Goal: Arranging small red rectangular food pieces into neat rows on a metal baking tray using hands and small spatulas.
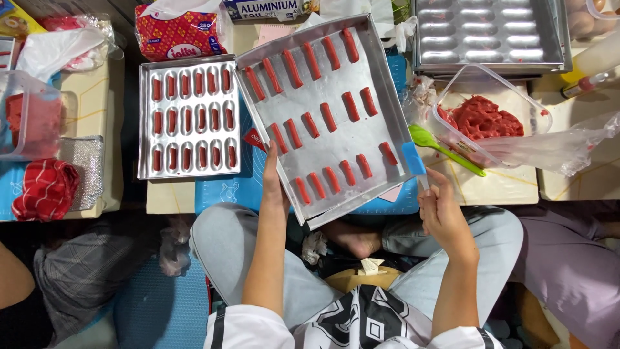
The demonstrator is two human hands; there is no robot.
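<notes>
A square metal baking tray (381,84) is tilted over a low table, with several red finger-shaped dough pieces (329,117) lying in rows on it. My left hand (274,184) holds the tray's near edge from below. My right hand (442,213) grips the handle of a small blue spatula (413,158), whose blade rests at the tray's right corner. Left of it lies a metal mould pan (188,116) with oval cavities filled with red dough.
A clear plastic tub of red dough (481,119) with a green spatula (445,148) stands at right. An empty mould pan (487,32) sits at the back right. A red cloth (45,187) lies at left. Other people's legs flank me.
</notes>
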